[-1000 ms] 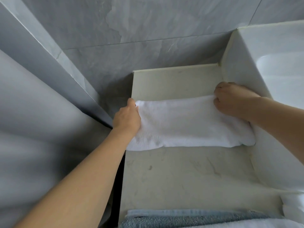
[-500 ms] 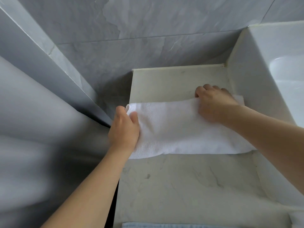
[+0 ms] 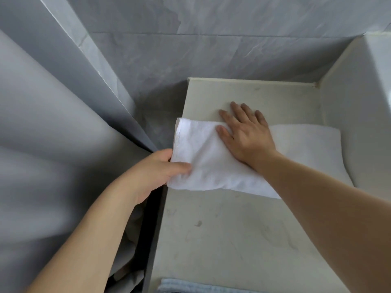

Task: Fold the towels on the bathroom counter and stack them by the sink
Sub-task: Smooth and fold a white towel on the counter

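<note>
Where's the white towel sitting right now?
In the head view the white towel lies across the far half of the counter, its right end against the sink wall. The left hand grips its left end; the right hand presses it flat.

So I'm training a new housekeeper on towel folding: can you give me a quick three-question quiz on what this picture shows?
1. True or false: the right hand lies flat, fingers straight, on the white towel.
2. Which hand pinches the towel's near left corner? A) left hand B) right hand C) neither
3. Fill in: at the bottom edge of the counter lies a light ____ towel.

Key: 1 true; 2 A; 3 blue
</note>
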Action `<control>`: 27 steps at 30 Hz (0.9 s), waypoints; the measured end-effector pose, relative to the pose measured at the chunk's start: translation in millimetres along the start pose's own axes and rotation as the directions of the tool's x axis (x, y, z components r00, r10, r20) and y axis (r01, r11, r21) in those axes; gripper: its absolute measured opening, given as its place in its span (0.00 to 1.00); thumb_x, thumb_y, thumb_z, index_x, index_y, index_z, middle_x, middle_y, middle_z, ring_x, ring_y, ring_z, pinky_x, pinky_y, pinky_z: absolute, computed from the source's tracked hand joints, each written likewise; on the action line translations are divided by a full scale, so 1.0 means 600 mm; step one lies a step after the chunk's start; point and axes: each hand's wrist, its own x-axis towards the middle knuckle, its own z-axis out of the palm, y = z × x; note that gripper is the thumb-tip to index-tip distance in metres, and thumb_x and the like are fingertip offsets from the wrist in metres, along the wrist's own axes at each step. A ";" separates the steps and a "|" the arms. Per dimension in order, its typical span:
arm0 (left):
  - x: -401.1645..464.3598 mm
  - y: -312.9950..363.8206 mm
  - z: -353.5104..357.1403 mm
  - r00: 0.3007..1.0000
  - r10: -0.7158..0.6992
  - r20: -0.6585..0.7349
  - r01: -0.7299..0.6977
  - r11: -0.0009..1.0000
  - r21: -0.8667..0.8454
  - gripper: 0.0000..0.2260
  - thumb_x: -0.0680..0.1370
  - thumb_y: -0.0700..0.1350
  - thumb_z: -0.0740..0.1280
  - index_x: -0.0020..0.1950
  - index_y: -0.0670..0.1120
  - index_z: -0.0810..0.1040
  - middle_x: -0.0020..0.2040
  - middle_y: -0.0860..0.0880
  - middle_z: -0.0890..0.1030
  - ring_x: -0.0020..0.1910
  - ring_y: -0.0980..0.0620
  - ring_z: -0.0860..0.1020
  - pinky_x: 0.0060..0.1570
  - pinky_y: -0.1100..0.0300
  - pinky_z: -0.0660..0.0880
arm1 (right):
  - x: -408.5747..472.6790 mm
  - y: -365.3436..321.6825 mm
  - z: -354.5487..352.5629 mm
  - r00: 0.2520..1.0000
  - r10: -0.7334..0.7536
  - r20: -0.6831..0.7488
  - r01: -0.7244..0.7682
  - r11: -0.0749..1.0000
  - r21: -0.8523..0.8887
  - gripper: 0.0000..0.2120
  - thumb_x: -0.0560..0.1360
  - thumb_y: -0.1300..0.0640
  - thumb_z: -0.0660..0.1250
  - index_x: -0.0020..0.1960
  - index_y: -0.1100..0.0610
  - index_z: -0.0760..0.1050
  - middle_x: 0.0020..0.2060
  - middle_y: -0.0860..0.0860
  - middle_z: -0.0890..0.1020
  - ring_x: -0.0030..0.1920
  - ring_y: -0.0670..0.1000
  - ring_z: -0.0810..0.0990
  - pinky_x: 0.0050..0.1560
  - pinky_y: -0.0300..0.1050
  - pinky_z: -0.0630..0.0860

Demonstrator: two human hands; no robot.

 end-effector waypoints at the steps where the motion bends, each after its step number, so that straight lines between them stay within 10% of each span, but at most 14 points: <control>1: 0.002 0.001 -0.002 0.999 0.020 0.035 -0.019 0.999 -0.033 0.10 0.78 0.45 0.69 0.60 0.49 0.80 0.54 0.55 0.85 0.52 0.57 0.83 0.44 0.66 0.76 | 0.001 0.001 0.001 1.000 0.008 -0.003 -0.008 1.000 -0.007 0.30 0.78 0.35 0.41 0.77 0.43 0.55 0.79 0.49 0.53 0.78 0.53 0.50 0.76 0.56 0.45; 4: 0.000 -0.007 -0.007 0.995 0.084 0.049 -0.079 0.992 -0.099 0.10 0.82 0.49 0.64 0.62 0.53 0.78 0.56 0.58 0.84 0.54 0.62 0.82 0.45 0.73 0.75 | 0.010 0.005 0.000 0.999 0.021 -0.024 -0.021 1.000 -0.008 0.30 0.78 0.35 0.40 0.77 0.42 0.56 0.79 0.48 0.54 0.78 0.52 0.50 0.76 0.56 0.46; 12: 0.039 -0.020 -0.011 0.974 0.066 -0.216 -0.006 0.964 0.267 0.07 0.81 0.55 0.62 0.53 0.53 0.75 0.50 0.54 0.81 0.50 0.54 0.80 0.52 0.52 0.78 | 0.019 0.014 0.002 0.999 0.021 -0.048 -0.021 1.000 -0.003 0.29 0.79 0.35 0.42 0.76 0.42 0.58 0.78 0.47 0.55 0.78 0.51 0.51 0.76 0.54 0.47; 18: 0.031 -0.022 0.035 0.882 0.151 -0.446 0.077 0.888 0.454 0.09 0.79 0.53 0.62 0.47 0.48 0.70 0.39 0.49 0.77 0.36 0.49 0.77 0.32 0.55 0.71 | 0.019 0.014 0.004 0.997 0.026 -0.072 -0.024 0.999 0.028 0.26 0.81 0.38 0.43 0.76 0.43 0.59 0.78 0.47 0.57 0.78 0.51 0.52 0.76 0.54 0.46; 24: 0.019 -0.012 0.113 0.538 0.703 -0.464 0.038 0.530 0.847 0.17 0.70 0.35 0.69 0.58 0.41 0.73 0.56 0.40 0.75 0.51 0.38 0.73 0.51 0.46 0.69 | 0.026 0.012 0.001 0.993 0.027 -0.118 -0.017 0.996 0.085 0.25 0.82 0.43 0.42 0.75 0.47 0.63 0.77 0.48 0.61 0.77 0.50 0.55 0.76 0.54 0.49; 27: 0.046 -0.023 0.148 0.710 0.641 -0.292 -0.115 0.514 0.850 0.19 0.78 0.43 0.62 0.69 0.42 0.70 0.72 0.42 0.68 0.71 0.40 0.66 0.71 0.46 0.62 | 0.029 0.017 -0.005 0.983 0.057 -0.172 -0.019 0.976 0.216 0.28 0.81 0.44 0.41 0.74 0.51 0.66 0.75 0.48 0.65 0.75 0.48 0.59 0.75 0.52 0.52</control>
